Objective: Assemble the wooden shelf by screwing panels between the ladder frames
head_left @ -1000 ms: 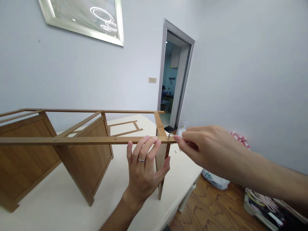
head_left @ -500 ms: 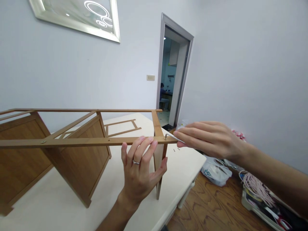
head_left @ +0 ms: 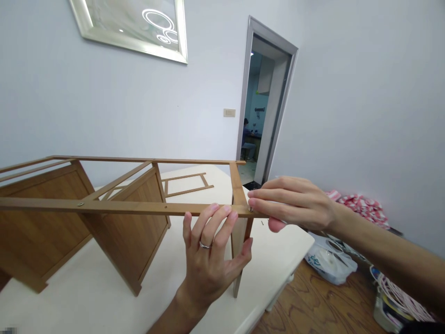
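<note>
A brown wooden shelf frame (head_left: 121,208) lies on its side on a cream table (head_left: 86,297). My left hand (head_left: 210,257), with a ring on one finger, grips the frame's near rail beside the right end post. My right hand (head_left: 292,204) reaches in from the right, fingers pinched at a screw (head_left: 250,209) in the rail's end joint. In the earlier frames a thin metal hex key showed in these fingers; now the fingers hide it.
A loose ladder-shaped wooden piece (head_left: 186,184) lies on the table behind the frame. An open doorway (head_left: 266,111) shows a person seated in the far room. On the wooden floor at right lie a white plastic bag (head_left: 328,262), red-checked cloth (head_left: 361,204) and a bin (head_left: 399,301).
My right hand turned the thin metal tool at the end joint, and its fingers have closed in over the screw. My left hand kept its grip on the rail. The camera shifted slightly.
</note>
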`<state>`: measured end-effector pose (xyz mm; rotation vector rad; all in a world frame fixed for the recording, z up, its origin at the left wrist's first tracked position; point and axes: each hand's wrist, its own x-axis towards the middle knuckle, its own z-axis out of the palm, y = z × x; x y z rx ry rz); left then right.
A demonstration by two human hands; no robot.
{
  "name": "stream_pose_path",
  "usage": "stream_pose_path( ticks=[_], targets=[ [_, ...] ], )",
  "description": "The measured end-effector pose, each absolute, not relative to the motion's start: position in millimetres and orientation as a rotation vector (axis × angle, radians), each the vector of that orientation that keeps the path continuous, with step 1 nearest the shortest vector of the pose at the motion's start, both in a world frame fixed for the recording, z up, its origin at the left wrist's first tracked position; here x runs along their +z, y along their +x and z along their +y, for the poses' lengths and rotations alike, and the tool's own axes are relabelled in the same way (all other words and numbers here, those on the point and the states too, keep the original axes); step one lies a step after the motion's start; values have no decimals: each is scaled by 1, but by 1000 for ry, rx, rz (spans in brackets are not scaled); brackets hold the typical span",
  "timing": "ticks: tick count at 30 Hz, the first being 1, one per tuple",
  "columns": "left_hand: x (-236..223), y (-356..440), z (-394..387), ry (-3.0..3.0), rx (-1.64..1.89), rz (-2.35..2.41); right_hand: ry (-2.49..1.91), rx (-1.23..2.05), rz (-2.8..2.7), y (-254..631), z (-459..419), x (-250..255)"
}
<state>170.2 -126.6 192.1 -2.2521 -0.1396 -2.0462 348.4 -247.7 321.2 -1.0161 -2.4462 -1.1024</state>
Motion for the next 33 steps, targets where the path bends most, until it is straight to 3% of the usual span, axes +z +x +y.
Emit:
stream_pose_path(
  ticks=[19, 33],
  targets=[
    [192, 170, -127, -2257, -2042, -154, -1043, -1214, -2441, 350, -248, 318],
    [192, 169, -127, -2273, -2033, -157, -1277, -950, -2231, 333, -258, 315]
  ],
)
